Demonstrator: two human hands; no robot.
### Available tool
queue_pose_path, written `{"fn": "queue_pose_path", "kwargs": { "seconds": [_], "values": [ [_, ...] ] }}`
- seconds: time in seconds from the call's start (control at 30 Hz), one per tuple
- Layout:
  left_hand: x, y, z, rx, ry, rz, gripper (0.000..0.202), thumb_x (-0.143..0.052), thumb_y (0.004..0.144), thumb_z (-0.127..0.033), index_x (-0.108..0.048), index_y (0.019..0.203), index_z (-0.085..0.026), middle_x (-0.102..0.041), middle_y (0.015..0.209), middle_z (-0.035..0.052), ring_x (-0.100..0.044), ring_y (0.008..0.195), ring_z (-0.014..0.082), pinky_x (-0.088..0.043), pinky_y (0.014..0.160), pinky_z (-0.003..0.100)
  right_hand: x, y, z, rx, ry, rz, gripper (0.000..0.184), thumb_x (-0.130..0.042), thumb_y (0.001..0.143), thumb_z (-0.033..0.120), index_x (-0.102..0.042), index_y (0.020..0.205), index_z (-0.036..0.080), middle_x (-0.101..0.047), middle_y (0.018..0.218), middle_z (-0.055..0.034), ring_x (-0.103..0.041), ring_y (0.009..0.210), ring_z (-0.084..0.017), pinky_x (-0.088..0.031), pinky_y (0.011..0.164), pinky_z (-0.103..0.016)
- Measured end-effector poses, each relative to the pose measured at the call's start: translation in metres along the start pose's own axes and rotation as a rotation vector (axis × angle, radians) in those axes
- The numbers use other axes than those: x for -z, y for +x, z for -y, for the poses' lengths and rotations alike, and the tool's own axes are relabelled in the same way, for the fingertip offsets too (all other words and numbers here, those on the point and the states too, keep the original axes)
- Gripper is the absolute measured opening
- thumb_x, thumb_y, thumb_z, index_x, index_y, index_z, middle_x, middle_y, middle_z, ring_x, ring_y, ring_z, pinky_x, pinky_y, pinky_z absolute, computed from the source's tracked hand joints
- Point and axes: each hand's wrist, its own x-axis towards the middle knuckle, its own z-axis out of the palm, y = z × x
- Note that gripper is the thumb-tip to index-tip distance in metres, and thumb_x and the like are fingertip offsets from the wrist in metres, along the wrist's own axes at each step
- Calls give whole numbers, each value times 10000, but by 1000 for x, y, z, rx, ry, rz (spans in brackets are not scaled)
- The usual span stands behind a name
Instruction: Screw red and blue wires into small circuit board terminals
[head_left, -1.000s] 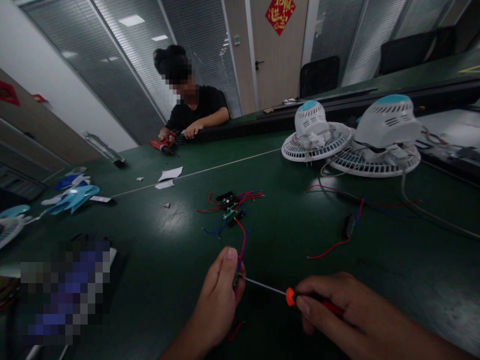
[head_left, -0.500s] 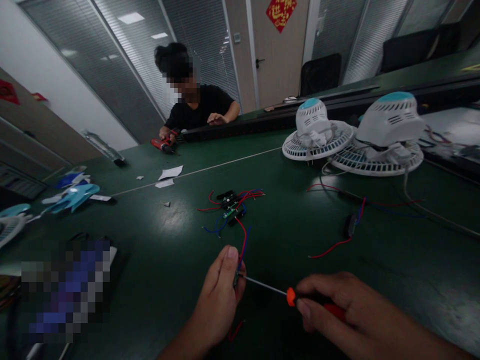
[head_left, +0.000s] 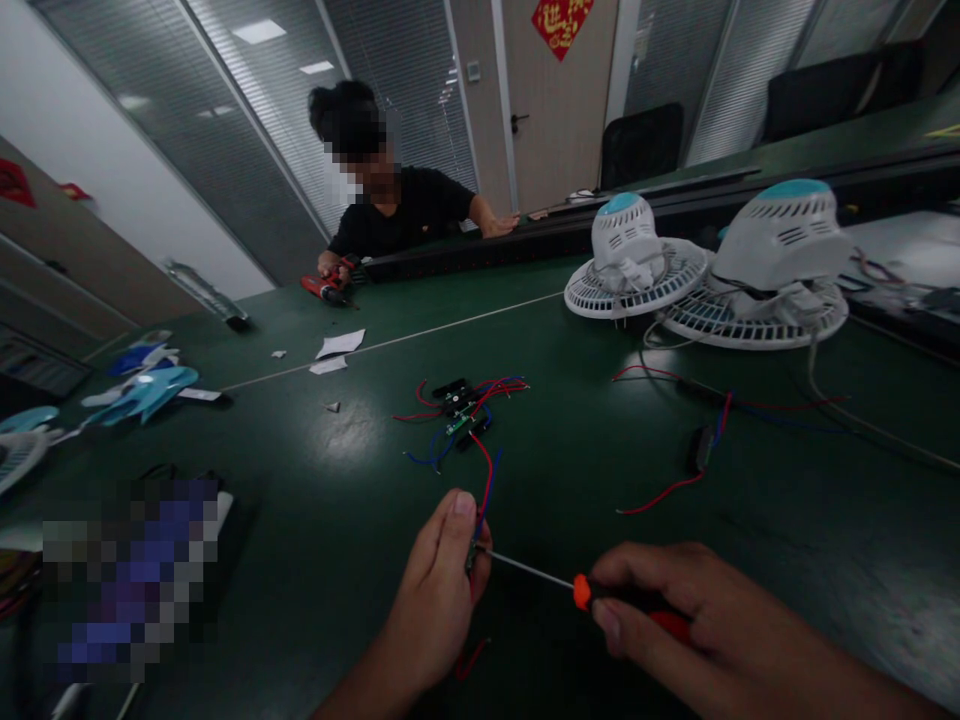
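Observation:
Between thumb and fingers, my left hand (head_left: 442, 580) grips a small circuit board (head_left: 472, 553), mostly hidden, with red and blue wires (head_left: 489, 488) coming off it. My right hand (head_left: 667, 610) is closed around the red and black handle of a screwdriver (head_left: 531, 570) with an orange collar. Its thin metal shaft points left, and the tip meets the board's edge at my left fingers. Just beyond my left hand lies a cluster of wired circuit boards (head_left: 461, 408) in black housings. Another black wired module (head_left: 701, 448) rests farther right.
Two white fan heads (head_left: 634, 265) lie face down at the back right, with a grey cable (head_left: 817, 400) trailing from them. Across the table sits a person (head_left: 405, 205) with one hand on a red power drill (head_left: 328, 288). Paper scraps (head_left: 341, 344) and blue fan blades (head_left: 154, 392) lie left.
The person opposite has moved their free hand to the right along the black rail. My hands, the circuit board and the screwdriver stay almost exactly where they were.

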Motion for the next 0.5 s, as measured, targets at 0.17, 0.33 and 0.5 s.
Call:
{"fn": "queue_pose_path", "kwargs": {
  "seconds": [0.17, 0.33, 0.5],
  "values": [
    [2, 1, 3, 12, -33, -25, 548, -706, 574, -674, -634, 784, -173, -606, 717, 3, -587, 642, 132, -491, 522, 185, 2, 3, 3, 2, 43, 21, 222, -467, 874, 271, -681, 844, 222, -729, 760, -29, -674, 666, -180, -493, 588, -275],
    [1, 0, 5, -26, 12, 20, 499, -658, 653, -665, -610, 754, -179, -590, 697, -6, -557, 586, 108, -460, 489, 165, 1, -1, 4, -23, 25, -13, 301, -412, 911, 330, -666, 779, 238, -712, 709, -20, -671, 660, -188, -474, 567, -275],
    [1, -2, 5, -56, 20, 60, 497, -630, 673, -677, -593, 709, -183, -554, 655, -28, -501, 538, 84, -429, 469, 148, -2, -6, 2, 4, -48, -108, 409, -359, 932, 323, -693, 703, 267, -744, 735, -11, -690, 718, -199, -477, 646, -304]
  ]
}}
